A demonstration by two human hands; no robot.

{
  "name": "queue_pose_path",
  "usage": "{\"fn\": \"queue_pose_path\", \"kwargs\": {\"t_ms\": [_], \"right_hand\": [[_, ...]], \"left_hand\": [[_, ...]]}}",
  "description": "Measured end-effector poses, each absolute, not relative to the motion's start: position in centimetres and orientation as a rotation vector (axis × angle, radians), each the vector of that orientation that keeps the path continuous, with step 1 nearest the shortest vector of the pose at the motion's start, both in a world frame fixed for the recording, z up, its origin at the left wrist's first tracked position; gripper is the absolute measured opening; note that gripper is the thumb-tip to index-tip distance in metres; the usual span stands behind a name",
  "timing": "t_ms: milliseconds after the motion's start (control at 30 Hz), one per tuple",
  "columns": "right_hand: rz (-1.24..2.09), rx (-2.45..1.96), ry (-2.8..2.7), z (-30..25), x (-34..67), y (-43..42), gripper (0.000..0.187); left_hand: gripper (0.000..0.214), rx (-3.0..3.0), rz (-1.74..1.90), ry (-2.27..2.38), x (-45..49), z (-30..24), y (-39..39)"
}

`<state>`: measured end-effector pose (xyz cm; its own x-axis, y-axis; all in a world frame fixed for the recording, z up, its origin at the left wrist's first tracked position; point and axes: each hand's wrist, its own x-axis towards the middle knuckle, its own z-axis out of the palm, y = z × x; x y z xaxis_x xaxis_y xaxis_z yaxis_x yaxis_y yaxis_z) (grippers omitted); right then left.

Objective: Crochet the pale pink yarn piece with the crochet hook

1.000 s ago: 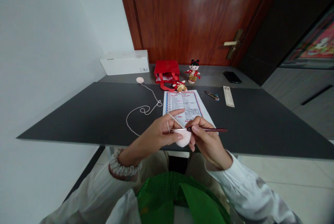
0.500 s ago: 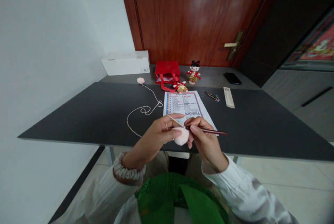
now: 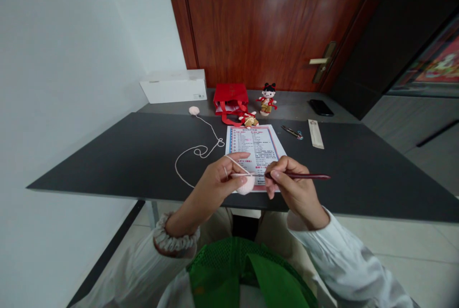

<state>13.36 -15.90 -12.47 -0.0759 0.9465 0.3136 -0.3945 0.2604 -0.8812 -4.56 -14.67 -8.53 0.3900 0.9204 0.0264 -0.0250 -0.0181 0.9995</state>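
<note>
My left hand (image 3: 220, 176) pinches a small, rounded, pale pink crochet piece (image 3: 245, 185) between thumb and fingers. A strand of pale yarn (image 3: 193, 149) loops over the fingers of that hand, runs across the table and ends at a small yarn ball (image 3: 194, 110). In my right hand (image 3: 294, 183) is a crochet hook (image 3: 306, 175) with a dark reddish handle, held near its front end. Its thin metal shaft reaches left to the top edge of the crochet piece. Beneath both hands lies a printed pattern sheet (image 3: 256, 143).
Behind the sheet are a red gift bag (image 3: 231, 95), a headless doll body (image 3: 248, 119) and a standing crochet doll (image 3: 268, 100). Small scissors (image 3: 292, 132), a pale packet (image 3: 315, 134) and a black phone (image 3: 321, 107) lie to the right. A white box (image 3: 174, 86) stands back left.
My right hand has moved right, away from the left one, baring the hook's metal shaft. The crochet piece has shifted slightly left and up with my left hand.
</note>
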Motion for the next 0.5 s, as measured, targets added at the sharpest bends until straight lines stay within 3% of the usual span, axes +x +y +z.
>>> {"fn": "queue_pose_path", "kwargs": {"t_ms": [67,500], "right_hand": [[1.171,-0.661,-1.217,-12.5,13.9,-15.8,0.015],[0.736,-0.732,-1.457,-13.0,13.9,-17.4,0.007]], "left_hand": [[0.005,1.43,0.943,0.902,-4.7,-8.4,-14.7],[0.008,1.543,0.977,0.97,-4.8,-8.4,-14.5]]}}
